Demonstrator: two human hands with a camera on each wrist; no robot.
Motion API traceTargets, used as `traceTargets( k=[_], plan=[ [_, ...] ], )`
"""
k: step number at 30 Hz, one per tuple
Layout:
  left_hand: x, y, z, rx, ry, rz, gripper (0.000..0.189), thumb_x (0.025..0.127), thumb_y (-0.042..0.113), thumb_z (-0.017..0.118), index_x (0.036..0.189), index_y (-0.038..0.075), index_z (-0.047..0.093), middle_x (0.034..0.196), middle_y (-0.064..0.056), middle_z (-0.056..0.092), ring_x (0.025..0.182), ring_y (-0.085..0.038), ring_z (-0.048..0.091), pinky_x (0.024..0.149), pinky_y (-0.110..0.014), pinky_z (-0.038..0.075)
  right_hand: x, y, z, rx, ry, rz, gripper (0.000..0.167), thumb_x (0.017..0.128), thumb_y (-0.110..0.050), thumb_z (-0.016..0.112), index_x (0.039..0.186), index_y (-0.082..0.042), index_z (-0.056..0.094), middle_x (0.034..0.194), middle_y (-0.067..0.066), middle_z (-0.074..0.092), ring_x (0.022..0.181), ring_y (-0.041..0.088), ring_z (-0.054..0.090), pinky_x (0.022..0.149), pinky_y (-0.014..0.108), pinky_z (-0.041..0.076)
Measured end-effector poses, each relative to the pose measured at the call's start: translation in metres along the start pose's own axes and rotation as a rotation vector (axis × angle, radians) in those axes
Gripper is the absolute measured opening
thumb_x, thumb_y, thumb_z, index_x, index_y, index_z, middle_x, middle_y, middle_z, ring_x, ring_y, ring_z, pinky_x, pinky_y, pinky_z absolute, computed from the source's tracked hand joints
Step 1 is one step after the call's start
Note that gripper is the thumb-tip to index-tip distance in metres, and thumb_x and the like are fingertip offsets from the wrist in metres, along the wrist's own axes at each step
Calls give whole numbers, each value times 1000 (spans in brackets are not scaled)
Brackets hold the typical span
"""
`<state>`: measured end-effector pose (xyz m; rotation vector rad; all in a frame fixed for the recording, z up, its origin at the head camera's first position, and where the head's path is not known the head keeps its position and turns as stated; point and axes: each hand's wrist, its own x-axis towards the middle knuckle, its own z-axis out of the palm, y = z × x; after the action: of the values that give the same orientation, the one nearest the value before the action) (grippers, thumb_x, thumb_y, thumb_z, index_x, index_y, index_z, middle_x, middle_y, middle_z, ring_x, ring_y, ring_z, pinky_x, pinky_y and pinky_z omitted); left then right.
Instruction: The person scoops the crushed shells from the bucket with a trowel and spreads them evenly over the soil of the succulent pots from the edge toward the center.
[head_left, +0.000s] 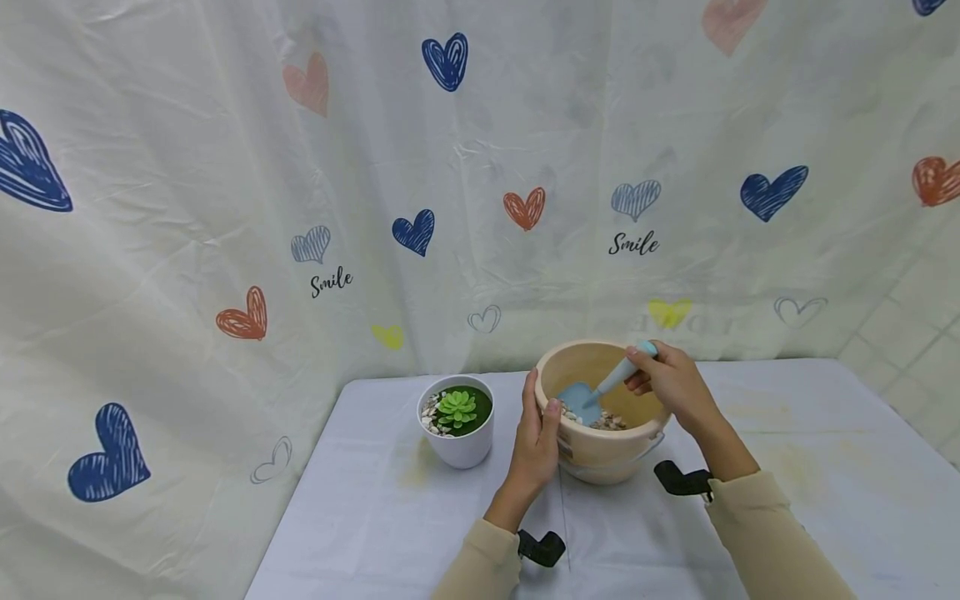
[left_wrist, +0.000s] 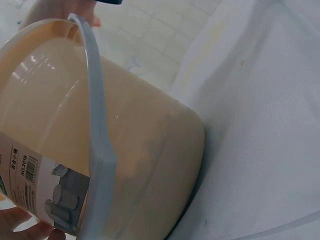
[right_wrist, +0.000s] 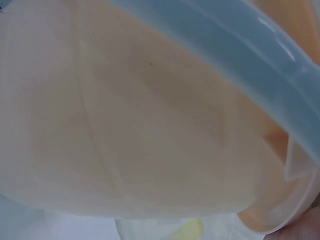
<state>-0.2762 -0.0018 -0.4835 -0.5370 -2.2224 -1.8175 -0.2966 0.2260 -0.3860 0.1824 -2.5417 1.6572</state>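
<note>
A cream-coloured plastic bucket (head_left: 603, 464) stands on the table, with small pebbles (head_left: 609, 422) inside. My left hand (head_left: 535, 442) holds its left side, the thumb at the front and fingers along the rim. In the left wrist view, fingertips (left_wrist: 37, 231) touch the bucket near its printed label (left_wrist: 35, 180). My right hand (head_left: 675, 385) grips the pale blue handle of a toy shovel (head_left: 617, 375) over the right rim. The shovel's blade points down among the pebbles. A grey-blue bail (left_wrist: 97, 110) hangs against the bucket; the right wrist view shows mostly the bucket's wall (right_wrist: 135, 125).
Left of the bucket stands a white pot (head_left: 459, 450) holding a green succulent (head_left: 456, 408) and pale stones. A white cloth covers the table (head_left: 360, 517). Behind it hangs a white curtain (head_left: 540, 108) printed with hearts.
</note>
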Motion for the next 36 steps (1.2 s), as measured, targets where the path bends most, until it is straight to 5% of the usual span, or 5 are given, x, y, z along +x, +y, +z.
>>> traceTargets(
  k=[14,26,36],
  plan=[
    [-1,0,1,-4,0,-11,58,111,41,32,162,44,4,170,9,21,155,-17,28,124,-53,29,0,2,-3,121,23,15,46,108,-40,48,114,5,56,77,-5,69,71,11,69,70,27,60],
    [-1,1,-2,1,-1,-9,58,111,44,32,162,43,4,170,7,22,154,-18,29,123,-54,30,-5,-1,-10,333,26,41,39,106,-42,51,106,-3,58,70,-4,69,63,8,67,63,24,59],
    [-1,-1,0,7,8,-8,58,111,43,33,162,43,5,170,6,23,154,-19,29,122,-54,31,-11,3,-17,386,102,101,38,109,-39,46,109,-2,55,68,-5,70,61,7,68,61,23,58]
  ],
)
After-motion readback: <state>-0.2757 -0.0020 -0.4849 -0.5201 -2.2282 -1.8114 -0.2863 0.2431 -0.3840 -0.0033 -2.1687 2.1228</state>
